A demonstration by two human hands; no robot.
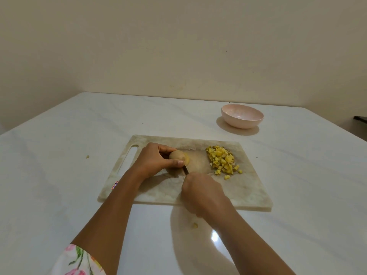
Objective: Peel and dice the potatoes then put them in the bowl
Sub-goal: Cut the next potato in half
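A pale marbled cutting board (244, 195) lies on the white table. My left hand (154, 160) grips a tan potato (177, 155) on the board's left half, with a cut yellow face showing at its right end. My right hand (200, 190) holds a knife (186, 170); only a short dark piece of it shows, right beside the potato under my left thumb. A heap of yellow diced potato (221, 161) lies on the board's right half. The pink bowl (242, 118) stands beyond the board at the right, with nothing visible inside.
A small potato scrap (195, 225) lies on the table in front of the board, another scrap (87, 156) to the left of it. A wall runs behind the table. A dark object (360, 118) sits at the far right edge.
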